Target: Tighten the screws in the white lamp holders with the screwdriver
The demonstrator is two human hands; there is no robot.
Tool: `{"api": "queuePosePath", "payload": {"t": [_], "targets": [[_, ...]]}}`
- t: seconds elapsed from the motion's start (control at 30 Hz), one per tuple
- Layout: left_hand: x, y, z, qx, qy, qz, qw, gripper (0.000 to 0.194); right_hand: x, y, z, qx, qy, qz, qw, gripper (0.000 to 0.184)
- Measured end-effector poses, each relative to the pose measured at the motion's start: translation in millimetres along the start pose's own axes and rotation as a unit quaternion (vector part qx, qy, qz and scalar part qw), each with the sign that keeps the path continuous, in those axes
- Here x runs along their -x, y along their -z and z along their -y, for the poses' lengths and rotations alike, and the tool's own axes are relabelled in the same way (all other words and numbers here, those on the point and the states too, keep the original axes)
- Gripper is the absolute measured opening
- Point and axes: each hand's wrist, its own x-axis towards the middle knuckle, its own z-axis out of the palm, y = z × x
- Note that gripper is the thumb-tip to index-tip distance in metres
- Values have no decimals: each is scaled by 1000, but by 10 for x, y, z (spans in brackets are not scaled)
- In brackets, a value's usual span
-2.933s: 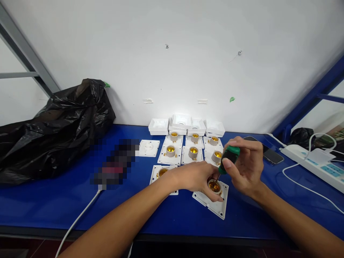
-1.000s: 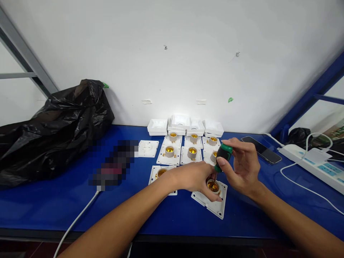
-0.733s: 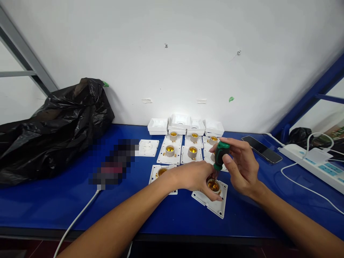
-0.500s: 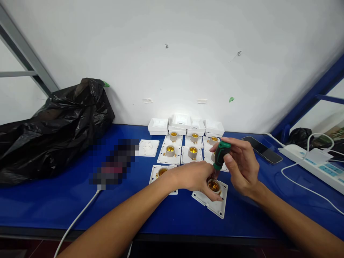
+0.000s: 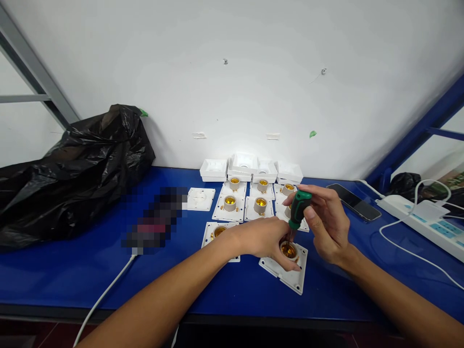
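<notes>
A white square lamp-holder plate [image 5: 288, 275] with a brass-lined socket [image 5: 289, 250] lies near the blue table's front edge. My left hand [image 5: 263, 238] is closed around that socket and steadies it. My right hand [image 5: 328, 224] grips a green-and-black screwdriver [image 5: 297, 208] held nearly upright, its tip down inside the socket. Behind them lie rows of several more lamp holders [image 5: 230, 203] on white plates.
White empty covers [image 5: 245, 163] are stacked at the wall. A black plastic bag [image 5: 68, 179] fills the left of the blue table [image 5: 72, 275]. A phone [image 5: 353, 202], a white power strip [image 5: 427, 220] and cables lie on the right. A white cable [image 5: 105, 295] hangs off the front.
My right hand has turned the screwdriver handle in its fingers and brought it more upright over the socket. My left hand has stayed on the socket.
</notes>
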Motion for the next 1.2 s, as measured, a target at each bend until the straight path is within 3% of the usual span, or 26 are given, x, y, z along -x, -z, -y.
{"api": "queuePosePath", "payload": {"t": [1.2], "targets": [[20, 19, -34, 15, 10, 6, 1000, 42, 9, 4, -5, -22, -13, 3, 1000, 38]]}}
